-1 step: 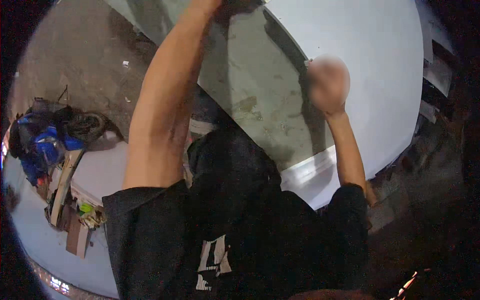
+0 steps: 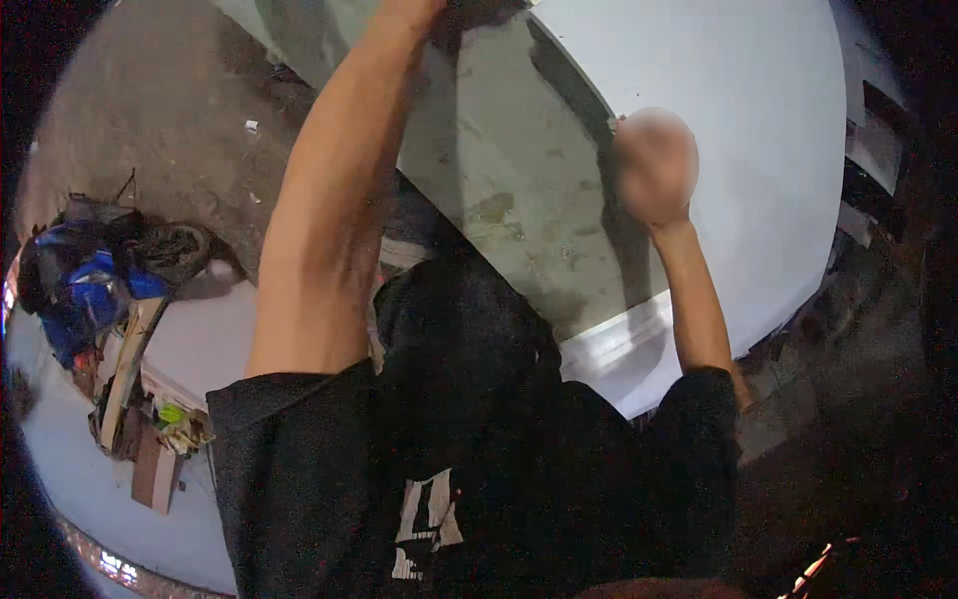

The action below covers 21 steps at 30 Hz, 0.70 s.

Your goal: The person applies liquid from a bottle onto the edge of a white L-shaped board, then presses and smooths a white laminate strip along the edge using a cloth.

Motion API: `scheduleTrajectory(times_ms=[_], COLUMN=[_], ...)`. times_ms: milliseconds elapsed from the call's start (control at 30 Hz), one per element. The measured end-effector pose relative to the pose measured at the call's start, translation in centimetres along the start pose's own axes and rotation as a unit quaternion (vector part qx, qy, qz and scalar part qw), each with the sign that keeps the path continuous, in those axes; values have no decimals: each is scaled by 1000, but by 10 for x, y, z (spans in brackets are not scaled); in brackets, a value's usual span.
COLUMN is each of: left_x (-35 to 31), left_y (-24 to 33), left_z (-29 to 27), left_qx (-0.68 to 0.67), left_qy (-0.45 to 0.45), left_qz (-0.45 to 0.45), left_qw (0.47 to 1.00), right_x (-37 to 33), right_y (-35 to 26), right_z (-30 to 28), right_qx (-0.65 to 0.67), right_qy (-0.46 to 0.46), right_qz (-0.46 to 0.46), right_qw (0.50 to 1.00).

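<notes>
My right hand [image 2: 656, 170] is blurred, so its fingers cannot be made out. It lies over the inner edge of a large white panel [image 2: 763, 190] on the right. My left forearm [image 2: 324, 215] stretches up past the top of the picture, and the left hand is cut off there. A dark shape [image 2: 487, 14], too dim to identify, shows beside that wrist. Between my arms, a grey-green surface [image 2: 539, 190] with stains and scuffs shows next to the panel.
At the left, a blue and black bundle [image 2: 95, 275] and a coil of dark cord [image 2: 175, 243] lie by a wooden strip [image 2: 130, 369]. A brown flat piece [image 2: 155, 469] rests on a pale surface [image 2: 75, 499]. Small white scraps [image 2: 251, 127] dot the brownish floor.
</notes>
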State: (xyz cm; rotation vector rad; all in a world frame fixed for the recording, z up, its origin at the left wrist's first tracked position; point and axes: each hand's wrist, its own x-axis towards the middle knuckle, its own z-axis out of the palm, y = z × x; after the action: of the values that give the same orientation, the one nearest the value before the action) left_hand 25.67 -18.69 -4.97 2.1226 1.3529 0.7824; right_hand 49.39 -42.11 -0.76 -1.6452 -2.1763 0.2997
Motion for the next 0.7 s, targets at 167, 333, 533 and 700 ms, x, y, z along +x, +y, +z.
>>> scheduleTrajectory(times_ms=[167,333,533,700], left_x=[8,5,2,-1], left_y=[4,-4,-17,-18], left_z=[1,7,15,20], left_qx=[4,35,44,26], left_qy=[4,-6,-8,21], left_qz=[9,-13,-4,21], left_qw=[1000,999,999,999], right_x=[65,5,-6,19], right_y=[-12,-13,-27,-22], right_z=[17,-3,-34,-29], right_qx=[-7,9,121,155], right_qy=[44,15,-7,-1], right_qz=[-56,22,179,200], right_qw=[997,1000,976,967])
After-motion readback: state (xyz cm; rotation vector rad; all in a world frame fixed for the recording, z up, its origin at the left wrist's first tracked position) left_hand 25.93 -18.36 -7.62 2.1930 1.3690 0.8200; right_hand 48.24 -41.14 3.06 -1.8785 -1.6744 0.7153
